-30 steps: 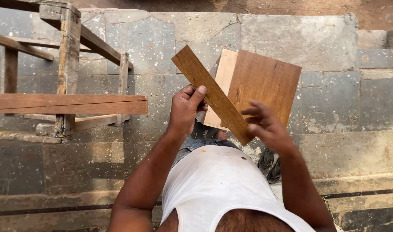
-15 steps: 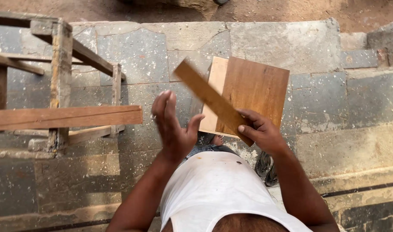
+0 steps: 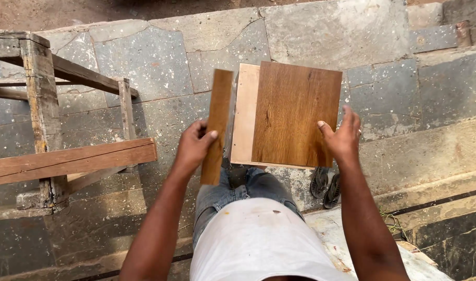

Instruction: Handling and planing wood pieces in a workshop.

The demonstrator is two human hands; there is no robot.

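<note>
Head view: left hand (image 3: 192, 148) grips a narrow brown laminate strip (image 3: 216, 125) upright, fingers wrapped around it. Right hand (image 3: 343, 138), fingers spread, holds the square laminate-faced board (image 3: 295, 114) at its right edge. Strip and board stand apart, not yet joined; wooden trestle (image 3: 45, 114) at left.

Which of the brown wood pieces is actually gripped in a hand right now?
The narrow strip, gripped upright in the left hand. The wide square panel, lying over a paler board, is only met at its right edge by the open right hand.
</note>
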